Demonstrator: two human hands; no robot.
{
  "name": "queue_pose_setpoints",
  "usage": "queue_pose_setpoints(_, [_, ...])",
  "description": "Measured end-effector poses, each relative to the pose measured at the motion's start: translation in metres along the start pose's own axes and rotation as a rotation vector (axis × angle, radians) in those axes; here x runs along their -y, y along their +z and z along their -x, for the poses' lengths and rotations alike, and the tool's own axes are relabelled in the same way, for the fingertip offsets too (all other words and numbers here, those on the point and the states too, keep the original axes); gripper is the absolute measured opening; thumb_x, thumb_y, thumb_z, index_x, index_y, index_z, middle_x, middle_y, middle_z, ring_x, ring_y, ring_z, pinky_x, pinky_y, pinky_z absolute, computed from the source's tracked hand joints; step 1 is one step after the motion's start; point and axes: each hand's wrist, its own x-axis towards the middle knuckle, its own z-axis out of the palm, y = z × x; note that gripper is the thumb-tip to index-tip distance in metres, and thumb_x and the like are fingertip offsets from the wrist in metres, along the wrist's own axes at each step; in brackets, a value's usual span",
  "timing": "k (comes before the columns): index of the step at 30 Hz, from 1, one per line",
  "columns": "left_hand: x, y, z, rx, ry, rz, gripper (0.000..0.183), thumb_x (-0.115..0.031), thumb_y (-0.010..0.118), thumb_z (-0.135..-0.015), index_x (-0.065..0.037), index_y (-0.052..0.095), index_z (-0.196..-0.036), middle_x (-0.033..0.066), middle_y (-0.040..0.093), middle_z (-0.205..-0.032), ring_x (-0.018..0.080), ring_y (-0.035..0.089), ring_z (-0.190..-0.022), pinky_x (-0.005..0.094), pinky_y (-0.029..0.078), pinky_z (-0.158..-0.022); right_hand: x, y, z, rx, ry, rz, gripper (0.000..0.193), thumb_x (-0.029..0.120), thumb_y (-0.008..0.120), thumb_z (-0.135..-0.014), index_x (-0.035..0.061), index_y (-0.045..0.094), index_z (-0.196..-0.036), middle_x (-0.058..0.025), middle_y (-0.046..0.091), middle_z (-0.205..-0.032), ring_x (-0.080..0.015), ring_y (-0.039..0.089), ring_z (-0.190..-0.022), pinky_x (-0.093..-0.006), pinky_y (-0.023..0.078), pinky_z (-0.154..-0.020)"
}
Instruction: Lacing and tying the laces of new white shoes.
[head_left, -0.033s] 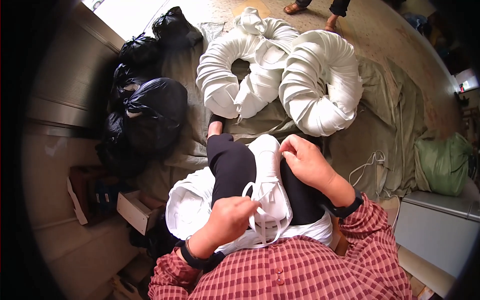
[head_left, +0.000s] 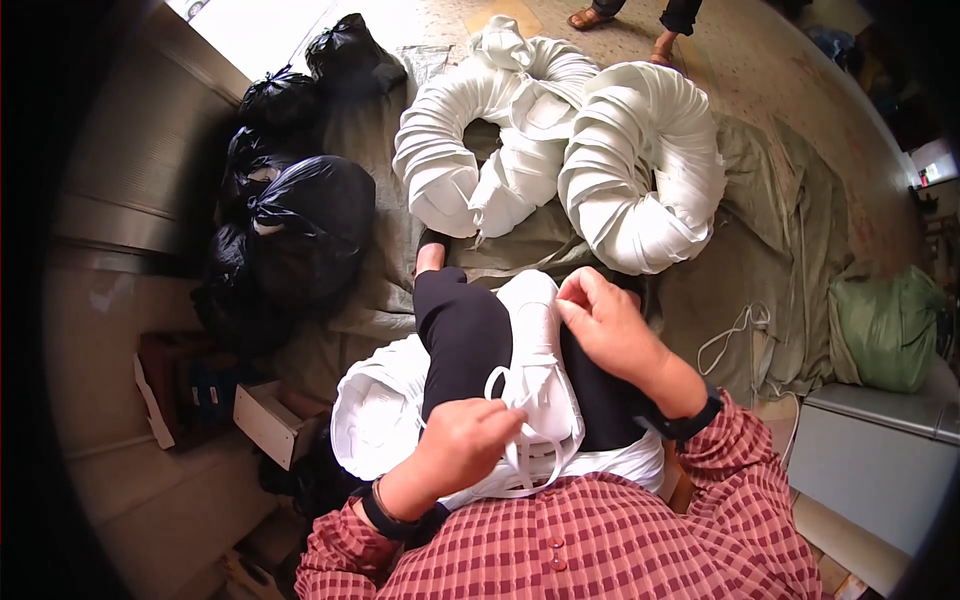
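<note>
A white shoe upper [head_left: 528, 300] lies lengthwise between my thighs, its toe pointing away from me. White shoelace [head_left: 520, 470] hangs in loose loops over its laced opening. My left hand [head_left: 468, 442] is closed in a pinch on the lace at the left of that opening. Beside the toe, on its right, my right hand [head_left: 612, 330] has thumb and forefinger pressed together; whatever is between them is too small to make out. By my left thigh sits a nested stack of white uppers [head_left: 375, 410].
Curved stacks of white uppers [head_left: 640, 170] lie ahead on a greenish cloth [head_left: 780, 230]. Black plastic bags [head_left: 315, 215] are piled at the left, near an open wooden drawer [head_left: 270, 425]. A green sack [head_left: 885, 325] and grey box [head_left: 870, 450] stand right. A person's feet [head_left: 590, 18] show beyond.
My left hand has shifted slightly to the right along the lace. My right hand has moved a little left, closer to the toe.
</note>
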Motion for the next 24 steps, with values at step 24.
queue_pose_setpoints(24, [-0.034, -0.085, -0.017, 0.091, -0.489, -0.285, 0.049, 0.000, 0.075, -0.083, -0.006, 0.059, -0.128, 0.0184, 0.058, -0.126, 0.0335, 0.067, -0.097, 0.0394, 0.057, -0.078, 0.034, -0.017, 0.080, 0.209, 0.065, -1.131, 0.035, 0.033, 0.042, -0.111, 0.0059, 0.061, -0.098, -0.0054, 0.066, -0.093, -0.0121, 0.067, -0.080, -0.0281, 0.056, -0.078])
